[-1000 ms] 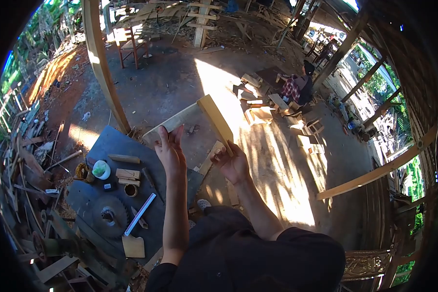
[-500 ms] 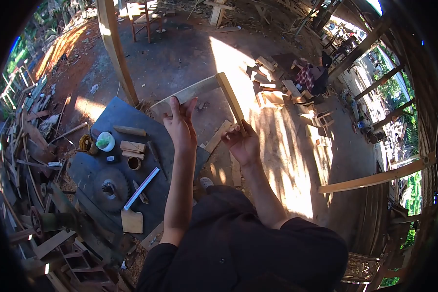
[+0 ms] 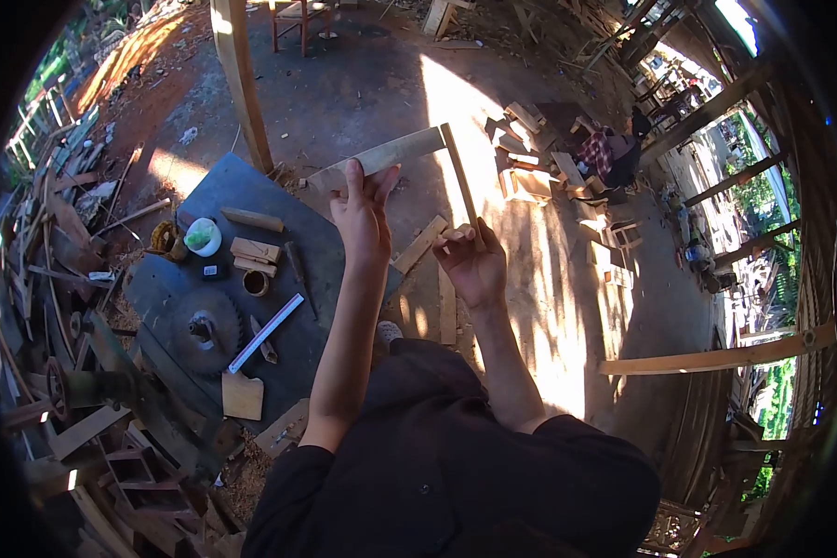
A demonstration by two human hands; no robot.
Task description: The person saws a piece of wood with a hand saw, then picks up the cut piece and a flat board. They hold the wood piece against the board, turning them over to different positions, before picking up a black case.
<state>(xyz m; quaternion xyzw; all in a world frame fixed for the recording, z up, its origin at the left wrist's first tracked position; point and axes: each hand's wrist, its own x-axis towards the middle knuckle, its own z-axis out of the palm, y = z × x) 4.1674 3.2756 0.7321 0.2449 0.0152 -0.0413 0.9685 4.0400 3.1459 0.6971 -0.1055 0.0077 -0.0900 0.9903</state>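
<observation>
I hold up an L-shaped piece made of two wooden strips (image 3: 405,151) that meet at a corner, a wide pale one and a narrower one. My left hand (image 3: 363,223) is closed on the wide strip near its left end, thumb on the near side. My right hand (image 3: 476,270) pinches the lower end of the narrow strip (image 3: 459,175). Below and left of my left hand lies a dark metal saw table (image 3: 288,223) with a round saw blade (image 3: 205,330). On it are a white ruler (image 3: 265,333), small wooden blocks (image 3: 254,253) and a long thin tool (image 3: 299,270).
A white tub (image 3: 203,237) and a brown round container (image 3: 256,283) stand on the saw table. Scrap wood (image 3: 60,251) is heaped at the left. A wooden post (image 3: 242,84) rises ahead. Cut blocks (image 3: 527,184) lie on the sunlit floor, near a person in checked cloth (image 3: 597,153).
The L-shaped piece has turned, so the narrow strip now looks thinner and darker. Both hands keep their hold on it. The whole view has shifted slightly.
</observation>
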